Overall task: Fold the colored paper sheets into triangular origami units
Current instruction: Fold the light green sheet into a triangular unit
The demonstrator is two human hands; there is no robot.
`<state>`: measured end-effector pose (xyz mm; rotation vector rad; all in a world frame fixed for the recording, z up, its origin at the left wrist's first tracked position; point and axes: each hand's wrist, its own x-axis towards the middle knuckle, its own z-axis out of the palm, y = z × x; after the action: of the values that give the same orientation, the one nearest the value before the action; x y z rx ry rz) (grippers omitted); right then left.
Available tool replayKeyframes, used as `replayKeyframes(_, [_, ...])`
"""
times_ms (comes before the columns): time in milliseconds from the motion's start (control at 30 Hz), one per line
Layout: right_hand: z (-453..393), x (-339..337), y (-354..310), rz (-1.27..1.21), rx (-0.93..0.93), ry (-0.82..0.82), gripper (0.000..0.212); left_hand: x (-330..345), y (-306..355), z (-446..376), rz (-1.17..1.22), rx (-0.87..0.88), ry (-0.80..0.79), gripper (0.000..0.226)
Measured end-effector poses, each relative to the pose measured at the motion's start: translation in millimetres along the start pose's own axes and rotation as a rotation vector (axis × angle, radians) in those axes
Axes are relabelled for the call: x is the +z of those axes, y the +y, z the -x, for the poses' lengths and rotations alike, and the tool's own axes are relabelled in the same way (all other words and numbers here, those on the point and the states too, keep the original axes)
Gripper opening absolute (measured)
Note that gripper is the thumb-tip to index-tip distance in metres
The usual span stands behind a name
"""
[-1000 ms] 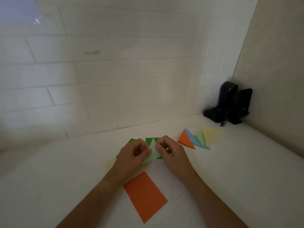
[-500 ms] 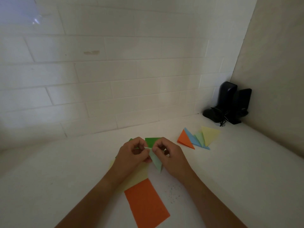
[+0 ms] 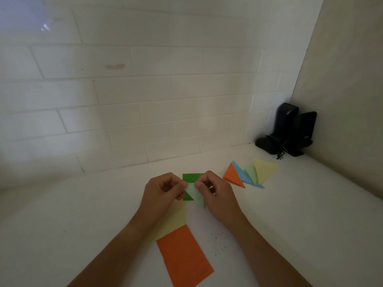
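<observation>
A: Loose sheets?
B: Orange sheet (image 3: 184, 255) lower ctr; yellow sheet (image 3: 176, 221) above it, under L wrist.
A: Hands?
B: Left hand (image 3: 163, 188) & right hand (image 3: 217, 192), fingers curled, pinch pale green paper (image 3: 195, 194) mid-frame, over dark green sheet (image 3: 191, 178).

Single head view: looks forward and down, close over white counter (image 3: 290, 224), facing tiled wall (image 3: 145, 90).

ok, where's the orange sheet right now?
Head view: the orange sheet lies flat on the counter, bottom centre between the forearms, its top edge overlapping the yellow sheet.
</observation>
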<state>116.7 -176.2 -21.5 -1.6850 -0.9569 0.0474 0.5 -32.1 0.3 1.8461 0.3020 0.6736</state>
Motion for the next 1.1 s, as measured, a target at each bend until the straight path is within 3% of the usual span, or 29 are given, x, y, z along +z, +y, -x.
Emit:
replayKeyframes(367, [0, -1, 0, -0.034, 0.095, 0.055, 0.017, 0, -4, -1, 0.037, -0.047, 0.048, 0.012])
replayKeyframes(533, [0, 0, 2, -0.020, 0.141, -0.028, 0.005, -3, -8, -3, 0.063, -0.086, 0.099, 0.016])
replayKeyframes(800, [3, -4, 4, 0.018, 0.040, 0.015, 0.017, 1, -16, -3, 0.030, -0.109, 0.094, 0.012])
replayKeyframes(967, [3, -4, 8, 0.005, 0.174, 0.239, 0.027, 3, -23, -4, -0.168, -0.001, 0.078, 0.027])
replayKeyframes(1100, [-1, -5, 23, -0.022, 0.320, 0.433, 0.033, 2, -31, -2, -0.387, 0.129, -0.088, 0.033])
